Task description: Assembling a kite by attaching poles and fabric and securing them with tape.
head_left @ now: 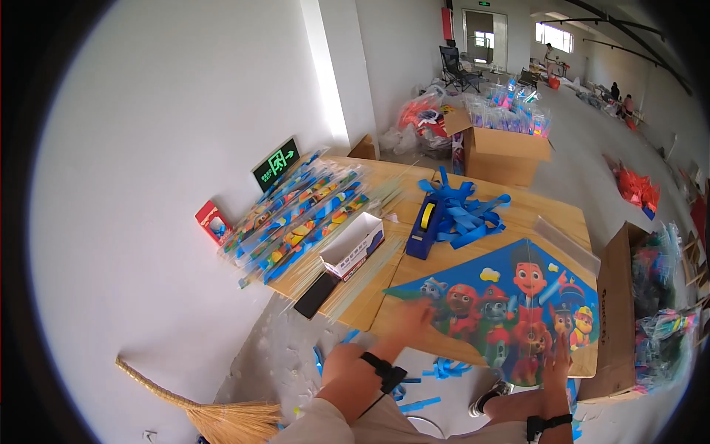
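A blue cartoon-printed kite [488,311] lies spread on the wooden table in front of me. My left hand [405,324] is smeared by motion at the kite's left edge, and I cannot make out whether its fingers hold anything. On the kite's lower right part rests my right hand [556,364], its fingers stretched out and open. Beyond the kite stand a blue tape dispenser [425,226] with yellow tape and a heap of blue ribbon strips [470,214]. A clear plastic strip [566,246] lies by the kite's right corner.
Packed kites [296,214] and thin rods [355,290] cover the table's left side, with a white box [353,248] and a black phone [316,294]. Cardboard boxes of packages stand at right [614,318] and behind [510,152]. A straw broom [229,418] lies at lower left.
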Motion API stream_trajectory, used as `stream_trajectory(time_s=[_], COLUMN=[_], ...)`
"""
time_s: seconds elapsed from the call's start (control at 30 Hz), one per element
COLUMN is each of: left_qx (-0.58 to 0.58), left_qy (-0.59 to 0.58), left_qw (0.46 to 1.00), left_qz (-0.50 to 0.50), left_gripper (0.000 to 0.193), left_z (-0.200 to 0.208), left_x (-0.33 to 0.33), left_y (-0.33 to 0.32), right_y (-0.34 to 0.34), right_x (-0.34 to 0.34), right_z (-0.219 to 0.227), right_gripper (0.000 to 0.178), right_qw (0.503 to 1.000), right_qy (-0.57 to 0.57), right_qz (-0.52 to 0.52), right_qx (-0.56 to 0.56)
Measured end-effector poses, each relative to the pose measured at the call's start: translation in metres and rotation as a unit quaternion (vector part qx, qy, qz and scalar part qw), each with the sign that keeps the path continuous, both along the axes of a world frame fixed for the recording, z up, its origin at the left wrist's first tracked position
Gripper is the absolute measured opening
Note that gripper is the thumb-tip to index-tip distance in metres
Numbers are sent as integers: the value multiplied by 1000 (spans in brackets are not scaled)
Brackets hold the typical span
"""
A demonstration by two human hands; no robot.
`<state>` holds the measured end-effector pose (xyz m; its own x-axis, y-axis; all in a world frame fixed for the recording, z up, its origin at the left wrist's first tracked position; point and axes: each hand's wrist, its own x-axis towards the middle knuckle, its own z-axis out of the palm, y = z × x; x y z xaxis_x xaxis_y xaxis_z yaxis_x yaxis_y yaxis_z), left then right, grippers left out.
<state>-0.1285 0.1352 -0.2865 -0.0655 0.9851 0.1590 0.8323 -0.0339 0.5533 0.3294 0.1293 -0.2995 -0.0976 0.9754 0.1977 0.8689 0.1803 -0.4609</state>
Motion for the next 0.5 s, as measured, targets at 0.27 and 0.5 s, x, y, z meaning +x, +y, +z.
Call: stream_trajectory(time_s=[0.27, 0.5], left_qx=[-27, -62], left_qy=[157, 200], left_qw=[949, 936], left_qz=[272, 284], left_gripper=[16, 23], left_z=[-16, -47], left_x=[-156, -173], left_y=[-43, -34], right_y=[-73, -141], right_x=[19, -5], right_z=[54, 96], right_gripper=[50, 46], right_qw=[978, 978], right_qy=[175, 156], right_qz=[-110, -96], right_qx=[41, 95])
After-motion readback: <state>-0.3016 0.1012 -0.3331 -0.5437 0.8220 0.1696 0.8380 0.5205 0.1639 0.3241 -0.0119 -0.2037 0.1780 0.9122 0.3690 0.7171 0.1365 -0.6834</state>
